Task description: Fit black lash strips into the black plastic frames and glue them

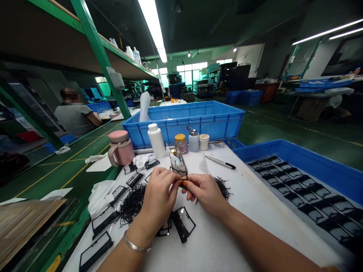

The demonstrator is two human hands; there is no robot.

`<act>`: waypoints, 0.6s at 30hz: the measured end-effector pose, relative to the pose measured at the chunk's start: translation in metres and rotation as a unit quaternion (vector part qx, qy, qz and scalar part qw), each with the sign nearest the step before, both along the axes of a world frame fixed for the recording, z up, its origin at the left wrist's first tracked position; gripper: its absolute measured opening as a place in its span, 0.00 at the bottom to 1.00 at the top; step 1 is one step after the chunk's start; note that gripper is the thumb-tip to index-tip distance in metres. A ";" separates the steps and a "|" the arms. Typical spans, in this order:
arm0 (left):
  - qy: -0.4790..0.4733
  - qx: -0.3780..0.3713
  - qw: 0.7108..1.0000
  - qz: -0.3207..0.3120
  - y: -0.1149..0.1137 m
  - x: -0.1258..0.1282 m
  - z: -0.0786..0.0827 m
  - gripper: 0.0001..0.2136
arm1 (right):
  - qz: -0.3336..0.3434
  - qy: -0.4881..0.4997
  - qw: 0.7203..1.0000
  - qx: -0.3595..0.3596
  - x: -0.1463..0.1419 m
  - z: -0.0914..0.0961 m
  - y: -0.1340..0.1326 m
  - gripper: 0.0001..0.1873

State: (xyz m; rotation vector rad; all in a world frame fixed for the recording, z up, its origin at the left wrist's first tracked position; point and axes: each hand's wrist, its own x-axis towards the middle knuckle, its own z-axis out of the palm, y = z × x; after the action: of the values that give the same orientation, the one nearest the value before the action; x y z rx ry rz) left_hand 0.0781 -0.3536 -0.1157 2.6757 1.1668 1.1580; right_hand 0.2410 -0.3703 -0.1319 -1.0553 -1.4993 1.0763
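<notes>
My left hand [161,190] and my right hand [202,190] meet over the white table, fingertips pinched together. Between them they grip a small black plastic frame [184,174], its thin rim standing up above my fingers. Whether a finer part is also in the pinch is hidden. Under and beside my left hand lies a pile of thin black strips [132,204], and more black strips [222,187] show behind my right hand. Below my hands a black frame with a clear window [183,223] lies flat. Several similar frames [96,249] are spread along the table's left side.
A pink mug [121,149], white bottle [156,141], yellow-lidded jar [180,143], pump bottle [193,141] and small tub [204,142] stand before a blue crate [184,128]. A cutter knife [220,162] lies right. A blue tray [283,147] holds rows of frames. Another person [76,115] sits left.
</notes>
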 end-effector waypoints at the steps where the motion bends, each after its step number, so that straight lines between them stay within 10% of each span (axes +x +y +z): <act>1: -0.005 0.000 1.000 -0.004 -0.001 0.000 0.001 0.05 | 0.000 0.010 1.000 -0.005 0.000 0.001 0.000 0.11; 8: -0.103 -0.023 0.994 0.035 0.000 -0.002 -0.001 0.05 | 0.038 0.091 0.995 -0.030 0.001 -0.001 0.003 0.13; 18: -0.297 -0.378 0.874 -0.070 0.015 -0.002 -0.007 0.09 | 0.064 0.104 0.992 -0.030 0.002 -0.002 0.004 0.14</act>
State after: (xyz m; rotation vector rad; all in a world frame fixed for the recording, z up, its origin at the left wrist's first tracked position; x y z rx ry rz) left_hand 0.0760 -0.3385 -0.1231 1.6275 0.9945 1.0713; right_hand 0.2435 -0.3660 -0.1336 -0.8662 -1.3879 1.2885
